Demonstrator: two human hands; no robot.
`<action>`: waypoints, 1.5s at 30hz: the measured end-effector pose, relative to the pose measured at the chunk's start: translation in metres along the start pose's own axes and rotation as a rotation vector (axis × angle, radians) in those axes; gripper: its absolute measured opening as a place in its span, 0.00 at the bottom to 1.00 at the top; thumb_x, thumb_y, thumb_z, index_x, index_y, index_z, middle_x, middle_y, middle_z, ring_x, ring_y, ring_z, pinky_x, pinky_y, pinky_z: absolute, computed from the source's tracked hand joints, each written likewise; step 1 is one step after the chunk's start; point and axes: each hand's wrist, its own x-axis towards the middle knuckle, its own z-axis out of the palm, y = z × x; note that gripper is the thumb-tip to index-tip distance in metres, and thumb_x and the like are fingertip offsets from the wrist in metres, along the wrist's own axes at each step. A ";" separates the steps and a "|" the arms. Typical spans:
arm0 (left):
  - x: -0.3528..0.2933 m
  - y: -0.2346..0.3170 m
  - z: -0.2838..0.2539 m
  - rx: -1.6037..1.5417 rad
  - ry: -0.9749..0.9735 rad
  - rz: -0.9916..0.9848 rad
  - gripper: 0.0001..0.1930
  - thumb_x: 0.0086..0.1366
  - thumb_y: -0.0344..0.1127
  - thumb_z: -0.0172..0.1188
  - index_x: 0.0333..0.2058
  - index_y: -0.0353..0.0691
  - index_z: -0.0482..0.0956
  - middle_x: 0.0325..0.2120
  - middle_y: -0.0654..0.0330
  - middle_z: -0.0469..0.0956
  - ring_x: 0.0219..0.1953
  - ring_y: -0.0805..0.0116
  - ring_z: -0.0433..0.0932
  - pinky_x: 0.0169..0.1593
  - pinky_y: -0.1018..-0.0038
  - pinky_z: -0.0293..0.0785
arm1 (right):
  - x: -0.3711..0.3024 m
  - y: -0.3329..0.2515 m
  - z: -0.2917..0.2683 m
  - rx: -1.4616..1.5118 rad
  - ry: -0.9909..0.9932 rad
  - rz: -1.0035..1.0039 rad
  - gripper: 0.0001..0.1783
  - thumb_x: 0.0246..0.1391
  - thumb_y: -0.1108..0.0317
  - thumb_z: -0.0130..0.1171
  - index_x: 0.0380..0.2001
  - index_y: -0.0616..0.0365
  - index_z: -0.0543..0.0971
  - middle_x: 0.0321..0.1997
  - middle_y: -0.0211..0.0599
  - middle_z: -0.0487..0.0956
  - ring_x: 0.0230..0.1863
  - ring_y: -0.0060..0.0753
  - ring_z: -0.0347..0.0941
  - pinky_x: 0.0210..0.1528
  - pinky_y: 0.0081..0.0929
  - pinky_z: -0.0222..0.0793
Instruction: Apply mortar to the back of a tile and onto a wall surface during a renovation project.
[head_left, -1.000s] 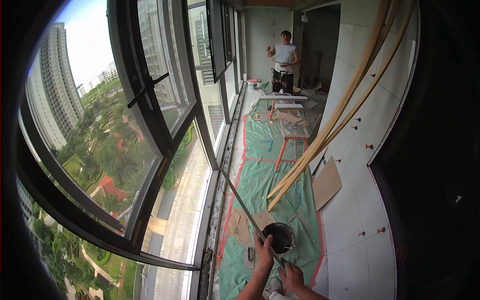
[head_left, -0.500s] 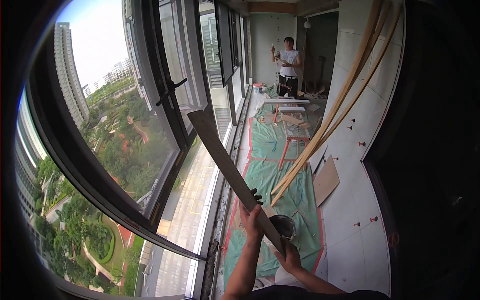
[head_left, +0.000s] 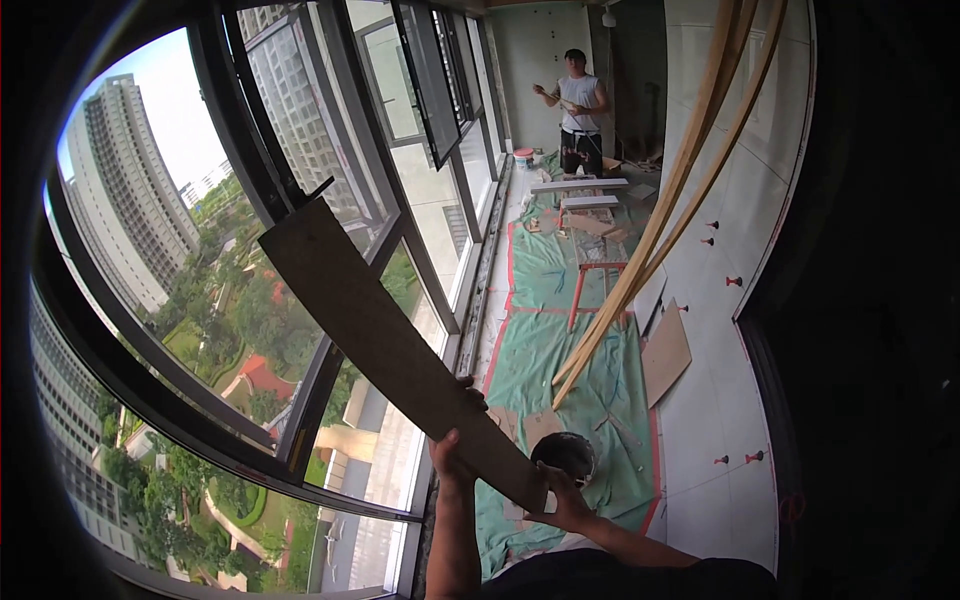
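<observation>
Board [head_left: 375,335]: slants up leftward before the windows [head_left: 310,415].
Left hand [head_left: 453,465]: forearm near upright, gripping both long edges from beneath.
Right hand [head_left: 565,500]: angled leftward, clasping the near end.

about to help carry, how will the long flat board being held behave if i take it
The long flat board is probably stiff: no clear sag shows beyond the left-hand grip. It may feel end-heavy and tip, since that and the right-hand grip both sit toward its lower end.
</observation>
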 end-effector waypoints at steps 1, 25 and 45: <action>0.002 -0.004 0.004 0.015 0.068 0.014 0.52 0.57 0.55 0.72 0.74 0.27 0.66 0.59 0.47 0.79 0.56 0.55 0.82 0.60 0.63 0.82 | 0.008 0.007 -0.004 0.044 -0.016 -0.014 0.72 0.49 0.40 0.88 0.85 0.60 0.57 0.76 0.57 0.72 0.78 0.65 0.68 0.79 0.55 0.67; -0.037 0.063 -0.022 0.197 0.242 0.294 0.55 0.50 0.51 0.78 0.73 0.29 0.67 0.64 0.45 0.75 0.60 0.53 0.79 0.65 0.59 0.77 | 0.069 0.048 0.074 1.531 -0.497 1.100 0.27 0.86 0.47 0.50 0.66 0.58 0.80 0.66 0.42 0.85 0.69 0.43 0.81 0.77 0.46 0.72; -0.045 -0.021 -0.169 0.489 0.287 -0.174 0.54 0.54 0.55 0.79 0.74 0.30 0.68 0.65 0.43 0.76 0.61 0.53 0.80 0.65 0.57 0.76 | -0.035 0.140 0.076 0.357 -0.520 1.099 0.30 0.74 0.42 0.67 0.37 0.63 0.91 0.36 0.42 0.92 0.38 0.31 0.90 0.42 0.36 0.85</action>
